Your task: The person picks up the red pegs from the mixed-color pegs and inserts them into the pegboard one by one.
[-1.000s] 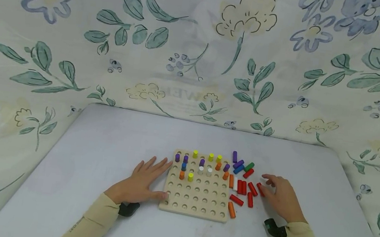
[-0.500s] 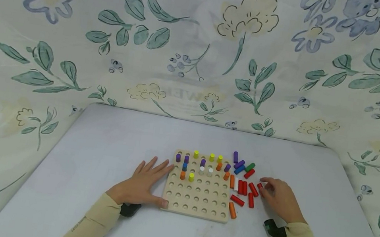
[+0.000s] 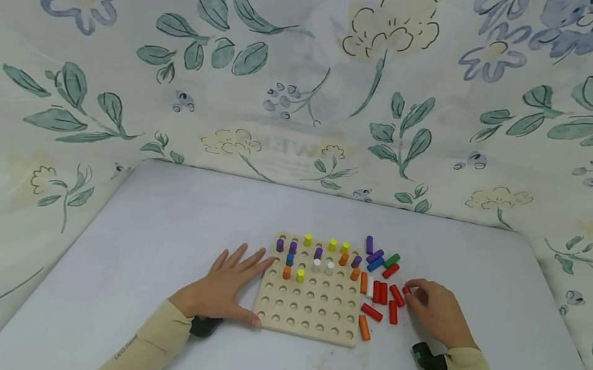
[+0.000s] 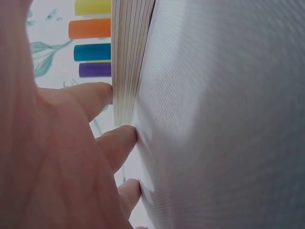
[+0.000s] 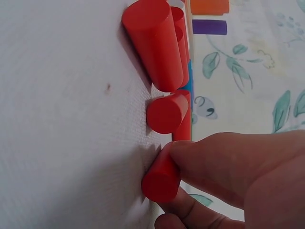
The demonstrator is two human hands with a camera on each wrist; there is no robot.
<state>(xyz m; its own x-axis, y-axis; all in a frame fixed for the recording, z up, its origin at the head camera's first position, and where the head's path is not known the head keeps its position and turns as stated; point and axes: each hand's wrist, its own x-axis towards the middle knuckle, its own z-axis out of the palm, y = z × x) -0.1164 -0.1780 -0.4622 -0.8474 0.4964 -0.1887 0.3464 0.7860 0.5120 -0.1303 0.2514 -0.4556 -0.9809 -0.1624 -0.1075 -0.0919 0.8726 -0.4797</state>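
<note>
My left hand (image 3: 221, 287) is spread flat at the left edge of a wooden pegboard (image 3: 317, 338), with thumb and index finger touching its side. In the left wrist view the other fingertips rest on the white surface beside it. Several pegs stand upright in the board's far rows, among them a blue peg (image 4: 92, 52) and an orange peg (image 4: 89, 29). To the right of the board, my right hand (image 3: 439, 313) pinches a red peg (image 5: 161, 183) between thumb and fingers. That peg lies low at the tabletop, its end facing the right wrist camera.
Loose pegs lie along the board's right side: several red, an orange peg (image 3: 364, 328), a white peg (image 3: 370, 287), a green peg (image 3: 391, 260), a blue peg (image 3: 375, 265) and purple ones. A floral curtain (image 3: 287, 84) hangs behind the white table (image 3: 205, 198).
My right thumb and fingers have closed around the red peg, which has turned slightly at the fingertips. My left hand stays at the board's edge, and the view has shifted a little.
</note>
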